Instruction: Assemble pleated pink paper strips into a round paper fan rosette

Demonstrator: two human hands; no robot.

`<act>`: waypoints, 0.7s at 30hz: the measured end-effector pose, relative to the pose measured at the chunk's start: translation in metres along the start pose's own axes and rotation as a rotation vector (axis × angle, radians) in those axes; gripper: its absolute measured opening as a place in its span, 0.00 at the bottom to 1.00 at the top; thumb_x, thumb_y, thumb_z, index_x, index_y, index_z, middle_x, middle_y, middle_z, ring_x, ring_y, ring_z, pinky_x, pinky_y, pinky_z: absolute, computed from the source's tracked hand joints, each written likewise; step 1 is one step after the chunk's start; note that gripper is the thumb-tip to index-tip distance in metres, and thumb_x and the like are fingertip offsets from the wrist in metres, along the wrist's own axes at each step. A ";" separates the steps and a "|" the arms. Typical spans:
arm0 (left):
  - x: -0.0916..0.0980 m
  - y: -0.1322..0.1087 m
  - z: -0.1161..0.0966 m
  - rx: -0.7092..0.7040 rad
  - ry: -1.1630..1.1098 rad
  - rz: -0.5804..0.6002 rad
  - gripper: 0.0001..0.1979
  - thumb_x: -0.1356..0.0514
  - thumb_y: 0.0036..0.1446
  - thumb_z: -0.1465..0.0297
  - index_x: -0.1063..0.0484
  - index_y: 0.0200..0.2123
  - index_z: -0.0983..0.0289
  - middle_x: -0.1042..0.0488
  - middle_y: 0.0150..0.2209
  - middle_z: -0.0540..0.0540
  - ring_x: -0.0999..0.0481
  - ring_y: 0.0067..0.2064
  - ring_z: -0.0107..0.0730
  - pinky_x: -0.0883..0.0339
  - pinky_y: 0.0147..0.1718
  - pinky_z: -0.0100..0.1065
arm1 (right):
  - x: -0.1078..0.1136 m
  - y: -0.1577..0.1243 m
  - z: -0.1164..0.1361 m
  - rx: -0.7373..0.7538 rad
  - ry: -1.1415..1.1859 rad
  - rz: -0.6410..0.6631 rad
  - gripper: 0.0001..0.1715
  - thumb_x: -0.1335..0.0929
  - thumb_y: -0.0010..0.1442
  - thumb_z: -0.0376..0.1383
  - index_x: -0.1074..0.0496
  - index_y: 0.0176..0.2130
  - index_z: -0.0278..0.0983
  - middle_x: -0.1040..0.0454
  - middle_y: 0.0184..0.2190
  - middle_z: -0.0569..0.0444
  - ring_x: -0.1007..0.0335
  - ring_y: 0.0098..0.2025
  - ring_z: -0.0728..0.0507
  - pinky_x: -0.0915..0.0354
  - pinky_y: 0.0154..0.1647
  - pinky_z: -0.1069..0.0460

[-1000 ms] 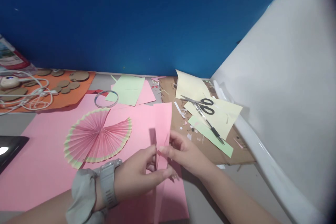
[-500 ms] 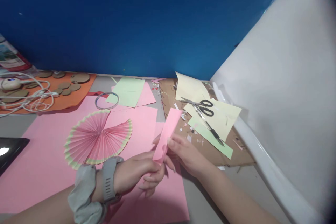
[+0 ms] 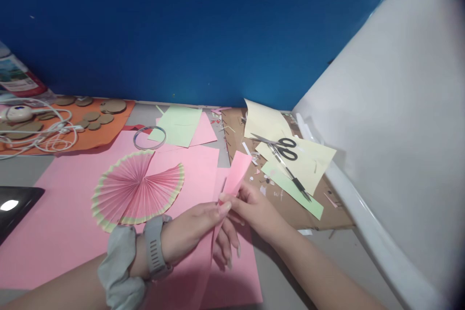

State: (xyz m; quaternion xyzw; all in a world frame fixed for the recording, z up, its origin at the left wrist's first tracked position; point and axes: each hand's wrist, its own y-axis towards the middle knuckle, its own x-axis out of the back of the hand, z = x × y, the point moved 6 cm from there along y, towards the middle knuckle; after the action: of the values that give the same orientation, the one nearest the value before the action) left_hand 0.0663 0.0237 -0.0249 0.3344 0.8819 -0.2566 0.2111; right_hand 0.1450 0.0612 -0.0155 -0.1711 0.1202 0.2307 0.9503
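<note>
A narrow pink paper strip (image 3: 237, 170) slants up between my hands, its top end curving slightly. My left hand (image 3: 203, 225), with a grey watch and scrunchie at the wrist, pinches the strip's lower part under the thumb. Just right of it my right hand (image 3: 250, 206) grips the strip between thumb and curled fingers, the thumbs nearly touching. A pleated pink paper fan (image 3: 134, 193) with a green edge lies left of my hands on large pink sheets (image 3: 65, 193).
Scissors (image 3: 286, 149) and a pen (image 3: 300, 186) lie on cream paper (image 3: 319, 155) over cardboard (image 3: 327, 223). A tape ring (image 3: 149, 137) touches green paper (image 3: 178, 123). White cables (image 3: 54, 140) and cardboard shapes (image 3: 113, 105) are at the left; a dark object (image 3: 22, 203) sits nearer.
My left thumb has moved up the strip, closer to my right thumb. The right hand has shifted slightly left, and the strip's top end is now more curved.
</note>
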 end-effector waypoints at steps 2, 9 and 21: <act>0.000 0.001 0.002 0.000 -0.017 0.025 0.20 0.52 0.60 0.56 0.33 0.31 0.68 0.32 0.19 0.51 0.31 0.19 0.25 0.33 0.22 0.30 | 0.000 -0.001 -0.001 -0.009 -0.025 0.013 0.15 0.32 0.54 0.44 0.38 0.31 0.36 0.40 0.14 0.64 0.48 0.15 0.55 0.50 0.17 0.58; 0.004 0.002 0.004 -0.031 -0.008 0.038 0.18 0.52 0.61 0.58 0.34 0.32 0.67 0.37 0.14 0.46 0.36 0.14 0.22 0.34 0.21 0.29 | 0.002 -0.003 0.000 -0.006 0.065 0.031 0.18 0.36 0.58 0.48 0.35 0.31 0.35 0.38 0.18 0.62 0.46 0.17 0.54 0.49 0.20 0.57; -0.009 0.001 -0.004 -0.089 0.011 0.060 0.10 0.41 0.54 0.67 0.29 0.27 0.69 0.26 0.18 0.52 0.26 0.21 0.28 0.34 0.27 0.27 | 0.004 -0.005 0.005 0.061 -0.333 -0.034 0.14 0.33 0.56 0.43 0.38 0.29 0.37 0.40 0.22 0.62 0.44 0.25 0.52 0.46 0.26 0.56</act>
State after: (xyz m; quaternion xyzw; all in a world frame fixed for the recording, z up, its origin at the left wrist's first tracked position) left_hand 0.0722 0.0223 -0.0173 0.3524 0.8832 -0.2088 0.2283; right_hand 0.1518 0.0608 -0.0113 -0.1034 -0.0348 0.2360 0.9656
